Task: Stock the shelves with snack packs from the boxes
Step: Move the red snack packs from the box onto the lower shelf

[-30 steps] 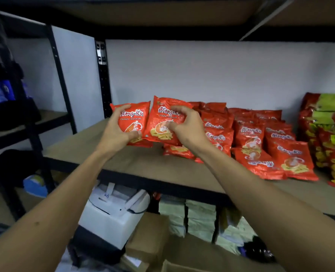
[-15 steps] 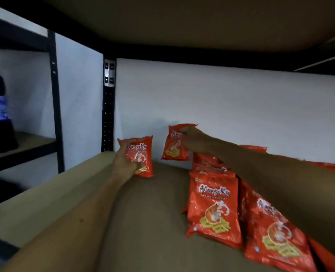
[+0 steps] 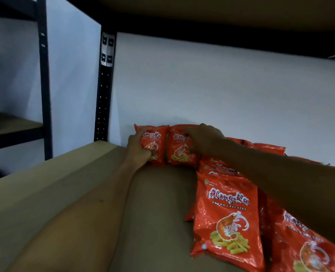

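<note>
Two snack packs are stood upright at the shelf's [image 3: 152, 203] back edge near its left corner, long axes vertical, printed faces forward: the left pack [image 3: 154, 146] gripped by the left hand [image 3: 138, 149], the right pack [image 3: 180, 149] pinched by the right hand [image 3: 202, 140]. Released unsupported, either could topple forward.

From where I sat, the right arm [image 3: 280, 173] covered most far packs [image 3: 268, 148], and the bottom-right pack [image 3: 309, 250] got cut off by the edge.
</note>
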The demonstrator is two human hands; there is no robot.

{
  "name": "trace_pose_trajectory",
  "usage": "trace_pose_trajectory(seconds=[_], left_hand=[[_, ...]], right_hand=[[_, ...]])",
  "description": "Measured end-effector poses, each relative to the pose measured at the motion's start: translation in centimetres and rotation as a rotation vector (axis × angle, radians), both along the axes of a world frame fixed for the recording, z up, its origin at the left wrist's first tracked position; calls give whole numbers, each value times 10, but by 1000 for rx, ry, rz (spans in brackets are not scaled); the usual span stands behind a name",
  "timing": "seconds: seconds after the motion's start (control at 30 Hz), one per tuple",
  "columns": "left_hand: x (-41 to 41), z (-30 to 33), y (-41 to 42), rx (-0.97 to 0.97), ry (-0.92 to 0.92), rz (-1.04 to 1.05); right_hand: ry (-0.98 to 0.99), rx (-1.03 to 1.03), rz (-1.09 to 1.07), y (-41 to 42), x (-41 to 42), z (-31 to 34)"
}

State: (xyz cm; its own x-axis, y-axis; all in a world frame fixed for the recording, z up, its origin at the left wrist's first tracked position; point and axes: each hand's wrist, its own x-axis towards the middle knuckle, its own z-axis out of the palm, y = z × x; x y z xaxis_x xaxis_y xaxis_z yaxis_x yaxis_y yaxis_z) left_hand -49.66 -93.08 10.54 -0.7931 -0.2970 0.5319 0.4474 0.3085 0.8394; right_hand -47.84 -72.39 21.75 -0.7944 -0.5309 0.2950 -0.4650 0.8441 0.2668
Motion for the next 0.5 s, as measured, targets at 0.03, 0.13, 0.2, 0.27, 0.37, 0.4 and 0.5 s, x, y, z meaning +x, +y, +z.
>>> trace_pose_trajectory(seconds=[0.03,0.13,0.2,0.27,0.37,0.4,0.5], left_hand=[[-4,0,4,-18,-24,48],[-11,-7,7,-117,-54,131],[-10,-13,3,-141,-61,125],[-7,-18,-2,-140,-41,132],[-4,-20,-3,-105,-15,99],[-5,-20,-3,-120,-26,94],[-10,-22,-3,-218,-39,84]], right_hand=[[6,20,-29,2,-4,-2],[15,63,-66,5,-10,-6],[65,128,-80,-1,-9,-11],[165,197,-104,-8,-8,-18],[235,232,-158,-13,-7,-23],[243,229,-168,-13,-8,-23],[228,192,-158,-13,-13,-24]])
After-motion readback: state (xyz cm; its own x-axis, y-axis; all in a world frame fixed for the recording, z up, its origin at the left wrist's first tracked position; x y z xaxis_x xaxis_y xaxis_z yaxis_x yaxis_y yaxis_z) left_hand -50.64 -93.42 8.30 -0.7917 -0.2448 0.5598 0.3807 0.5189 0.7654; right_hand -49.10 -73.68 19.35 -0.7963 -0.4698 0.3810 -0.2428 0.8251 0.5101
